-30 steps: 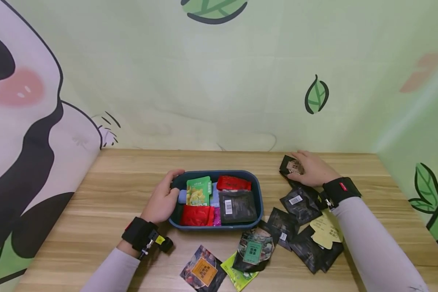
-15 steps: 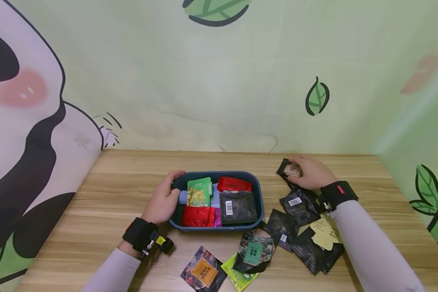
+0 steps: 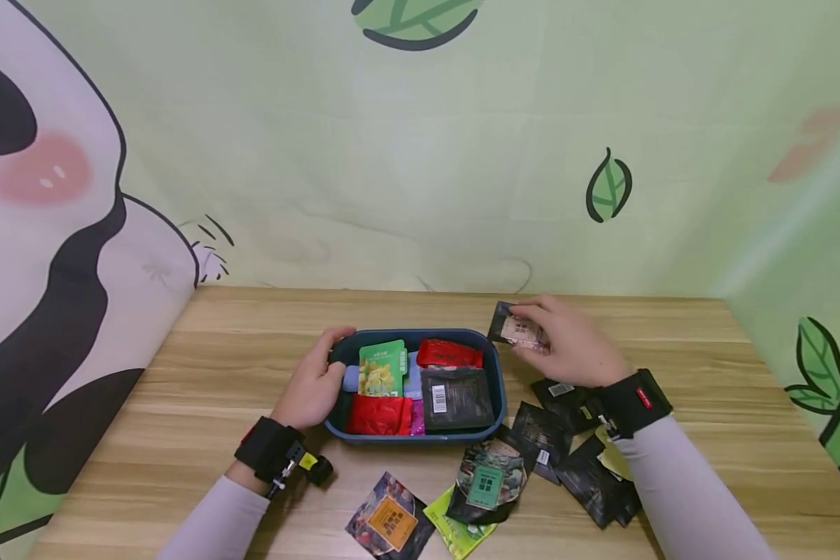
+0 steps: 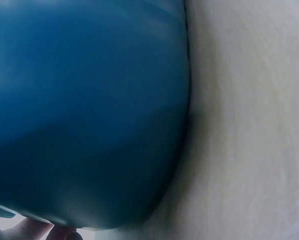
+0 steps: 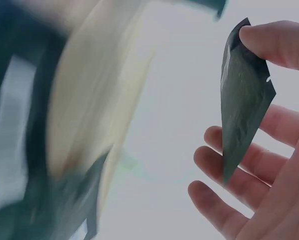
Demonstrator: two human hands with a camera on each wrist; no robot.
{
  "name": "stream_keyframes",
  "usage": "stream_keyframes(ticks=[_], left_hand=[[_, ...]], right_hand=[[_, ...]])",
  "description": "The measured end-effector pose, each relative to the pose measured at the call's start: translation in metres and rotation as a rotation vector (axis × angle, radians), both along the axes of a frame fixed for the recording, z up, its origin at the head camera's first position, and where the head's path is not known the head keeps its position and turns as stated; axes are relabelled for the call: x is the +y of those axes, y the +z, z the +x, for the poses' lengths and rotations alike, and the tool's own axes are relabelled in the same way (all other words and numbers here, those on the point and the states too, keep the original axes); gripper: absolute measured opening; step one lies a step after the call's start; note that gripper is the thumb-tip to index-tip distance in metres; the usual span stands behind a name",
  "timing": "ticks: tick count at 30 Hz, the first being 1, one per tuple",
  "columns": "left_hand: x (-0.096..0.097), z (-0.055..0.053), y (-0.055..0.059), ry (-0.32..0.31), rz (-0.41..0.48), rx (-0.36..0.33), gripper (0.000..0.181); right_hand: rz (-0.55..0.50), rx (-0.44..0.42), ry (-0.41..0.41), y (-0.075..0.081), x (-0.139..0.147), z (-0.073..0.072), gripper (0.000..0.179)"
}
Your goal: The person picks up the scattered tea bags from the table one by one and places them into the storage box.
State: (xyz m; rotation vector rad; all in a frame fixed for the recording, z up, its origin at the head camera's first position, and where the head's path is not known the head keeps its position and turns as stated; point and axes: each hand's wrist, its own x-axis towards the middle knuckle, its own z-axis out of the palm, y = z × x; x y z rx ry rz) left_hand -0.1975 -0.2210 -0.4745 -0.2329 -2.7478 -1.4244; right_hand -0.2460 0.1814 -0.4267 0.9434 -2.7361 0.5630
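Note:
A dark blue plastic basket (image 3: 414, 438) holds several packets: a green one (image 3: 382, 367), two red ones (image 3: 379, 414) and a black one (image 3: 456, 398). My left hand (image 3: 311, 381) grips its left end, thumb at the rim. In the left wrist view, the basket's blue outer wall (image 4: 89, 100) fills much of the picture, with fingertips at the bottom. Just beyond the basket's right end, my right hand (image 3: 567, 342) pinches a small black sachet (image 3: 521, 330) with a pinkish label. In the right wrist view, thumb and fingers hold this sachet (image 5: 244, 95) by its upper edge.
Several black sachets (image 3: 542, 435) lie in a loose pile under and before the right forearm, with a pale yellow piece (image 3: 612, 455) among them. A green-labelled black pouch (image 3: 486, 482), a lime packet (image 3: 458, 525) and an orange-labelled sachet (image 3: 390, 521) lie in front of the basket.
My right hand has lifted the pink-labelled sachet from the far right pile and carried it left, close to the basket. The left hand and the basket stay put.

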Motion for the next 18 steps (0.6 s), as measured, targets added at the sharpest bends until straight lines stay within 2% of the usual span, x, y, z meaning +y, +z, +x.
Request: stream_keyframes(ticks=[4, 8, 14, 18], left_hand=[[0.0, 0.0, 0.001, -0.004, 0.008, 0.005, 0.053], [0.001, 0.0, 0.002, -0.007, 0.016, 0.005, 0.052], [0.002, 0.0, 0.003, -0.007, 0.013, 0.006, 0.052], [0.001, 0.0, 0.002, -0.01, 0.015, 0.004, 0.053]], right_hand=[[-0.056, -0.011, 0.09, 0.009, -0.023, 0.019, 0.065], [-0.051, -0.01, 0.164, 0.013, -0.043, 0.034, 0.064], [-0.01, -0.005, 0.245, 0.012, -0.064, 0.052, 0.063], [0.012, -0.014, 0.281, 0.008, -0.071, 0.058, 0.063]])
